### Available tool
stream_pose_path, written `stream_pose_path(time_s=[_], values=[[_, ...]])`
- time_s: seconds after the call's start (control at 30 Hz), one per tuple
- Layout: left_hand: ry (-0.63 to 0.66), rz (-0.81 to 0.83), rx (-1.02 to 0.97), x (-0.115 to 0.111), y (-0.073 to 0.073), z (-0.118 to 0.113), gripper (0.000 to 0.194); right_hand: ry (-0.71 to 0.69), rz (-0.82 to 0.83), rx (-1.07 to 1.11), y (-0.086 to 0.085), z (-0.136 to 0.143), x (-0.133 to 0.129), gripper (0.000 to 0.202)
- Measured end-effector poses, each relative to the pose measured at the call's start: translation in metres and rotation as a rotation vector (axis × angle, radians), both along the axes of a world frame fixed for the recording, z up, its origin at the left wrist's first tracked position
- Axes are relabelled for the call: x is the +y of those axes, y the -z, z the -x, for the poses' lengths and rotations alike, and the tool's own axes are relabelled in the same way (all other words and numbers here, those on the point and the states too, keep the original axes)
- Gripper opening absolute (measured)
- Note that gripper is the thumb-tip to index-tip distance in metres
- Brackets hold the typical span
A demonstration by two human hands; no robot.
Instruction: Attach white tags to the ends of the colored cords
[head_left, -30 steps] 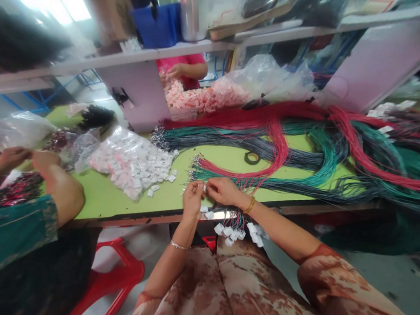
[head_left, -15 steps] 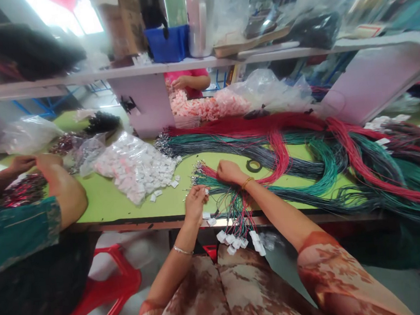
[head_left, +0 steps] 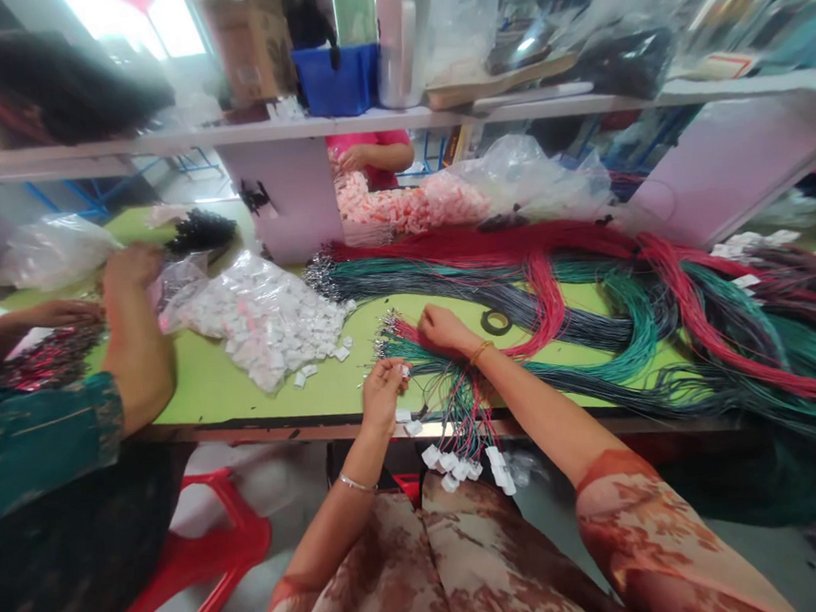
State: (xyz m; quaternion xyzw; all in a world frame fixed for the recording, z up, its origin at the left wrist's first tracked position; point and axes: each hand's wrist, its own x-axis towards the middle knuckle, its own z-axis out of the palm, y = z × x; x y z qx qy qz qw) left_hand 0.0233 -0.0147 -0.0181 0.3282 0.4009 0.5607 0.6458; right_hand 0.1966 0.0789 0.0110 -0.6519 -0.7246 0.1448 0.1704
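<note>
My left hand [head_left: 382, 390] is closed at the table's front edge, pinching a small white connector [head_left: 405, 371]. My right hand [head_left: 442, 330] is closed over the red wires [head_left: 404, 329] near their metal-tipped ends; what its fingertips grip is hidden. Green wires [head_left: 419, 355] lie between and below the two hands. Wires with white connectors [head_left: 450, 464] on their ends hang over the table edge below my right wrist. Two loose white connectors [head_left: 410, 426] rest on the edge beside my left hand.
A bag of white connectors [head_left: 263, 323] lies left of my hands. Long wire bundles [head_left: 581, 319] and a black tape roll [head_left: 496, 322] are to the right. A co-worker's arm [head_left: 138, 339] works at far left. A shelf [head_left: 406, 118] crosses behind; another person's hands [head_left: 359, 158] show beneath it.
The co-worker's nearer arm at the left has reached further forward over the table. The view has shifted slightly. My hands keep nearly the same pose at the wires.
</note>
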Motion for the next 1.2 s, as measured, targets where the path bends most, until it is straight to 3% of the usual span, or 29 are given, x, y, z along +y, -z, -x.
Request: stream_pose_path(time_s=[0.13, 0.33, 0.4, 0.47, 0.57, 0.7, 0.8, 1.0, 1.2], values=[[0.008, -0.005, -0.003, 0.0, 0.001, 0.001, 0.037, 0.003, -0.011, 0.077, -0.006, 0.008, 0.007, 0.021], [0.009, -0.025, 0.001, 0.0, 0.004, 0.0, 0.039, 0.208, -0.014, -0.224, -0.027, 0.02, 0.025, 0.025], [0.008, -0.028, 0.002, 0.0, 0.004, 0.0, 0.039, 0.24, -0.006, -0.233, -0.034, 0.022, 0.032, 0.025], [0.008, -0.034, 0.011, -0.001, 0.005, -0.001, 0.038, 0.182, -0.029, -0.139, -0.04, 0.027, 0.037, 0.02], [0.012, -0.039, 0.02, -0.001, 0.007, -0.001, 0.037, -0.031, -0.099, 0.135, -0.046, 0.039, 0.038, 0.014], [0.018, -0.032, 0.006, 0.0, 0.01, 0.0, 0.038, -0.258, -0.155, 0.567, -0.051, 0.055, 0.016, 0.015], [0.012, -0.018, -0.03, 0.0, 0.009, 0.001, 0.038, -0.3, -0.082, 0.723, -0.048, 0.054, -0.01, 0.019], [0.019, 0.012, -0.127, 0.001, 0.005, 0.003, 0.03, -0.316, 0.073, 0.753, -0.022, 0.026, -0.056, 0.022], [0.032, 0.02, -0.127, 0.002, 0.004, 0.003, 0.028, -0.322, 0.122, 0.686, 0.003, 0.012, -0.072, 0.014]])
